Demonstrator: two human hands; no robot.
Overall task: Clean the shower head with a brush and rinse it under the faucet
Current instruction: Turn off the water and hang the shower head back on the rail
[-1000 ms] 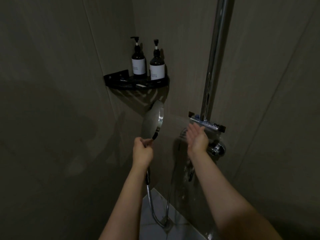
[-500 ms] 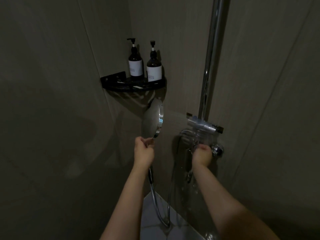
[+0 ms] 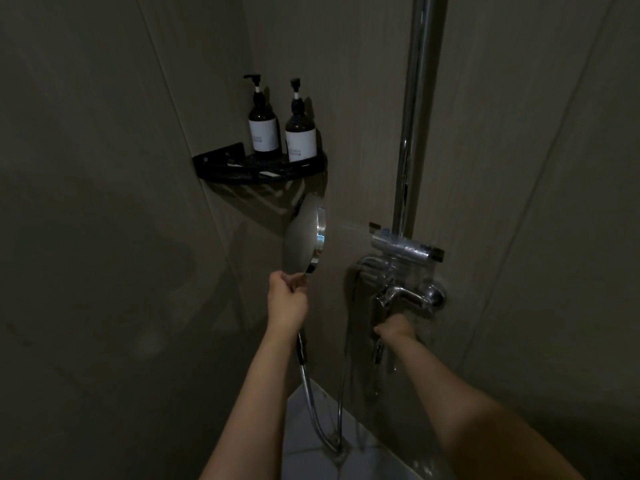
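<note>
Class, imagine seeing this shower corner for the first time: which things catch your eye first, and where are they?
The round shower head, gripped by the left hand at centre. Two dark pump bottles stand on a black corner shelf above. The chrome faucet gleams at right, above the right hand.

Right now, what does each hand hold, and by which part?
The left hand grips the shower head by its handle, just below the round head. The right hand is curled below the faucet; what it grips cannot be told.
</note>
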